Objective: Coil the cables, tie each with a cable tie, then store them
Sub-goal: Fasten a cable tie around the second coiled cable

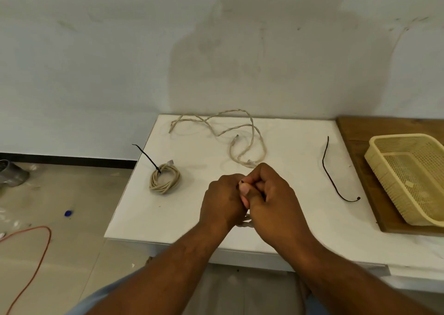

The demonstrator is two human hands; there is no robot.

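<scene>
A white table (168,218) stands against a stained pale wall (96,50) on beige floor (84,254).

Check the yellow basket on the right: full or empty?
Empty, as far as visible: the basket shows a bare mesh floor, its right end out of frame. The tied coil lies on the white table.

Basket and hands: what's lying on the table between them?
In the head view, a loose black cable tie lies on the white table between the right hand and the basket. The rest of that stretch is bare.
</scene>
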